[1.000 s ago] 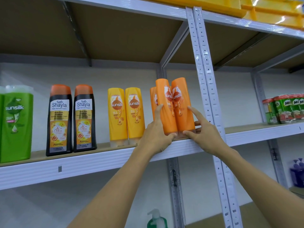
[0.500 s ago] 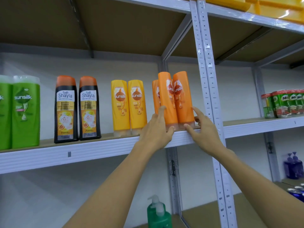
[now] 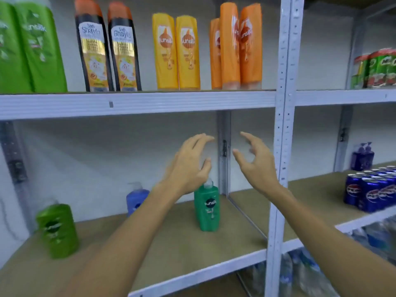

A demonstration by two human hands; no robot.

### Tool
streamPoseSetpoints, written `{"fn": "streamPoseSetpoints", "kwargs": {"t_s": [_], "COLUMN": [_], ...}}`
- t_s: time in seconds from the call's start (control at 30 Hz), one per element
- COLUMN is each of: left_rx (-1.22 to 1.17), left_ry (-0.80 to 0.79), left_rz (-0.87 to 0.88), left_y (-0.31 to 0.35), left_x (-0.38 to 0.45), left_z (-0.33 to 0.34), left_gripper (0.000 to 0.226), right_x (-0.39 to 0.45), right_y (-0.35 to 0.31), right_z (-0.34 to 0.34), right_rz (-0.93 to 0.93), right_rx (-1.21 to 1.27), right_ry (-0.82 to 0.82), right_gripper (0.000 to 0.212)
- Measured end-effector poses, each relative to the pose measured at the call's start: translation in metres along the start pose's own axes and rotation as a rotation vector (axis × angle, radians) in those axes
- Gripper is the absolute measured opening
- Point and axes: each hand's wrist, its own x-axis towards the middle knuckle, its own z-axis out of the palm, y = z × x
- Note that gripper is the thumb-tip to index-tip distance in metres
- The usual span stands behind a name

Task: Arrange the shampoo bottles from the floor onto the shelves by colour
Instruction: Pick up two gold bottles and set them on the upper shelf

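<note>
On the upper shelf stand, from left to right, green Sunsilk bottles, two black Safi Shayla bottles, two yellow Sunsilk bottles and three orange Sunsilk bottles. My left hand and my right hand hang in the air below that shelf, fingers loosely spread, holding nothing. The lower shelf carries a light green pump bottle, a blue pump bottle and a dark green Sunsilk pump bottle, which stands just under my left hand.
A grey perforated upright divides the bays. In the right bay are green tins on the upper shelf, purple bottles and blue cans lower down. Wrapped water bottles lie at the bottom right.
Both hands have let go of the orange bottles and dropped below the upper shelf. The view has tilted down, so the lower shelf now shows.
</note>
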Motion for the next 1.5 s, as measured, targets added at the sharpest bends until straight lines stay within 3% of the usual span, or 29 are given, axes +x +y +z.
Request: {"fn": "streamPoseSetpoints", "kwargs": {"t_s": [0.1, 0.37, 0.67, 1.0, 1.17, 1.5], "left_rx": [-0.053, -0.19, -0.262, -0.336, -0.382, -0.309], "left_ry": [-0.095, -0.31, -0.495, -0.723, -0.838, -1.071], "left_rz": [-0.19, -0.475, -0.71, -1.024, -1.141, -1.189], "left_y": [-0.011, -0.038, -0.051, -0.066, -0.064, -0.058], "left_x": [-0.063, -0.225, -0.364, -0.496, -0.55, -0.62], "left_z": [0.021, 0.077, 0.126, 0.172, 0.198, 0.254], "left_gripper": [0.048, 0.052, 0.048, 0.049, 0.052, 0.058], "right_x": [-0.057, -0.216, -0.368, -0.487, -0.53, -0.609], "right_y": [0.01, 0.039, 0.069, 0.114, 0.136, 0.166], "right_z": [0.021, 0.072, 0.1, 0.124, 0.123, 0.099], "right_rz": [0.09, 0.258, 0.447, 0.842, 0.988, 1.144], "right_rx": [0.03, 0.049, 0.029, 0.108, 0.08, -0.106], "right_ry": [-0.086, -0.301, -0.499, -0.758, -0.847, -0.969], "right_gripper": [0.051, 0.053, 0.049, 0.065, 0.068, 0.065]}}
